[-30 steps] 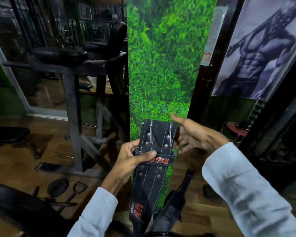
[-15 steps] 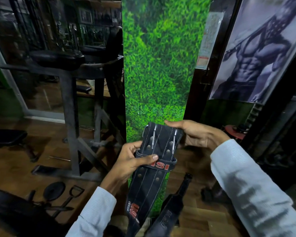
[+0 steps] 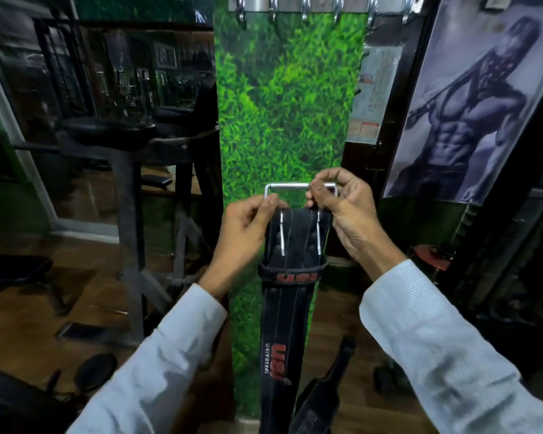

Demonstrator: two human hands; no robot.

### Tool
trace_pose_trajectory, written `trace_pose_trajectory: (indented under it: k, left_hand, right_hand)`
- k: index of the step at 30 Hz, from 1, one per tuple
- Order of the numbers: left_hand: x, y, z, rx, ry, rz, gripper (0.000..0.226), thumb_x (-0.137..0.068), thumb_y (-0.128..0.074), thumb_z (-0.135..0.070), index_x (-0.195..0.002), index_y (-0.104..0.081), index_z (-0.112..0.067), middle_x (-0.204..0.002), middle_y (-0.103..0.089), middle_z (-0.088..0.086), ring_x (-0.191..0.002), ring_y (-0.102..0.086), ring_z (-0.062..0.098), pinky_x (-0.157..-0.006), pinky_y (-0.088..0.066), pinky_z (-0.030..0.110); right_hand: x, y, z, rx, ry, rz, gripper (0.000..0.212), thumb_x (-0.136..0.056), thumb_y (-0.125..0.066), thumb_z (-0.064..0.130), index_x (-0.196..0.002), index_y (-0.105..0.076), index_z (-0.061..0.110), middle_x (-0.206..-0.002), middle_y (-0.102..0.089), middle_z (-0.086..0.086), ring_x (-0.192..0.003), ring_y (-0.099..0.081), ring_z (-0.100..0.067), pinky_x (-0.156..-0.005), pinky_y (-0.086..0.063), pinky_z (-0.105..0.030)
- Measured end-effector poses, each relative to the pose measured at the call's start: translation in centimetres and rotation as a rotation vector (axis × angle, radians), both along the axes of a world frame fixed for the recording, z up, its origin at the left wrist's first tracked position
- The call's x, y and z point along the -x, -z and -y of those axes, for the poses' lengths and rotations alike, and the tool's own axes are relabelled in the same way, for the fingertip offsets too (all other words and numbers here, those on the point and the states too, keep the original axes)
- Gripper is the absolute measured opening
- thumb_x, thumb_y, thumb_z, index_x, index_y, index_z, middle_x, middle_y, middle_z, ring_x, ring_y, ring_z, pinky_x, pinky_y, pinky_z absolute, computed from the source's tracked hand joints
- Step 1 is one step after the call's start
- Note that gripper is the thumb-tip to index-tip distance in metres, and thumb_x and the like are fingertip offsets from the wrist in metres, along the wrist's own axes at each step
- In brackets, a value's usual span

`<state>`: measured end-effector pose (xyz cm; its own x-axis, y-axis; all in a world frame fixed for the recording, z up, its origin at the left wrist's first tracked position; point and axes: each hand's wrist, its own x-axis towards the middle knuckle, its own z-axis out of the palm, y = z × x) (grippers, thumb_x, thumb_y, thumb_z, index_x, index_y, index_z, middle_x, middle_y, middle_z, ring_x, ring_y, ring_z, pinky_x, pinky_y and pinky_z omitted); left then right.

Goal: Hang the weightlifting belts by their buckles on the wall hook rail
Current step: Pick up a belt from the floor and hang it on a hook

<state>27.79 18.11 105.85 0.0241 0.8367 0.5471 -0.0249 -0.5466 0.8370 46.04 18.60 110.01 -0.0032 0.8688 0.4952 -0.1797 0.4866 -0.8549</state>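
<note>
A black weightlifting belt [image 3: 284,311] with red lettering hangs straight down in front of the green grass-print wall panel [image 3: 282,98]. Its steel buckle frame [image 3: 287,185] stands up above the belt's top end, with two prongs lying on the leather. My left hand [image 3: 248,230] grips the belt's top left corner at the buckle. My right hand [image 3: 342,211] pinches the buckle's top bar near its right end. The hook rail [image 3: 320,4] with several metal hooks runs along the top of the panel, well above the buckle. A second dark belt [image 3: 323,389] lies low to the right.
A dark gym machine frame [image 3: 129,195] with a padded seat stands left of the panel, in front of mirrors. A poster [image 3: 470,98] and a dark door frame [image 3: 389,126] are on the right. The floor [image 3: 29,314] is brown wood with small plates lying at lower left.
Both hands have lifted the belt higher and the view has tilted up, bringing the hook rail into sight. The buckle frame is now flipped up, with my right hand pinching its bar.
</note>
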Motion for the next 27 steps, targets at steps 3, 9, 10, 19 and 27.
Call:
trace_pose_trajectory:
  k: [3, 9, 10, 19, 27]
  left_hand:
    - [-2.0, -4.5, -3.0, -0.113, -0.092, -0.085, 0.032, -0.103, -0.059, -0.032, -0.088, -0.079, -0.012, -0.077, -0.078, 0.013, -0.067, -0.073, 0.033, -0.060, -0.058, 0.054]
    - [-7.7, -12.8, -6.0, -0.257, -0.296, -0.075, 0.034, -0.099, -0.064, -0.034, -0.074, -0.078, -0.016, -0.052, -0.065, 0.009, -0.042, -0.055, 0.028, -0.047, -0.046, 0.029]
    - [-8.6, -14.2, -6.4, -0.271, -0.310, -0.061, 0.035, -0.099, -0.064, -0.034, -0.072, -0.077, -0.018, -0.054, -0.068, 0.009, -0.046, -0.060, 0.030, -0.051, -0.049, 0.030]
    - [-15.5, -23.0, -11.5, -0.352, -0.271, 0.043, 0.048, -0.099, -0.060, -0.041, -0.069, -0.075, -0.006, -0.055, -0.068, 0.011, -0.051, -0.055, 0.016, -0.061, -0.053, 0.037]
    - [-19.6, -25.5, -16.2, -0.027, -0.019, -0.042, 0.047, -0.092, -0.067, -0.052, -0.079, -0.067, -0.007, -0.088, -0.076, 0.014, -0.082, -0.074, 0.031, -0.079, -0.061, 0.046]
  right_hand:
    - [-1.7, -3.2, -1.1, -0.043, 0.057, -0.094, 0.015, -0.095, -0.069, 0.010, -0.108, -0.062, 0.008, -0.080, -0.075, -0.007, -0.070, -0.070, -0.017, -0.070, -0.061, -0.029]
    - [-4.9, -7.3, -2.2, 0.041, 0.276, 0.171, 0.044, -0.091, -0.072, 0.049, -0.122, -0.065, 0.019, -0.103, -0.079, 0.005, -0.092, -0.075, -0.008, -0.078, -0.055, -0.029]
    - [-5.5, -7.4, -2.3, 0.044, 0.326, 0.186, 0.044, -0.092, -0.070, 0.050, -0.124, -0.063, 0.022, -0.106, -0.077, 0.007, -0.093, -0.073, -0.006, -0.075, -0.055, -0.027]
    - [-11.4, -14.4, -6.8, -0.197, 0.694, 0.286, 0.068, -0.086, -0.057, 0.075, -0.127, -0.060, 0.021, -0.119, -0.074, -0.004, -0.111, -0.070, -0.022, -0.098, -0.057, -0.049]
    - [-14.2, -19.5, -9.9, -0.112, 0.711, 0.361, 0.039, -0.101, -0.056, 0.045, -0.121, -0.064, 0.012, -0.107, -0.074, -0.004, -0.093, -0.071, -0.019, -0.079, -0.059, -0.036]
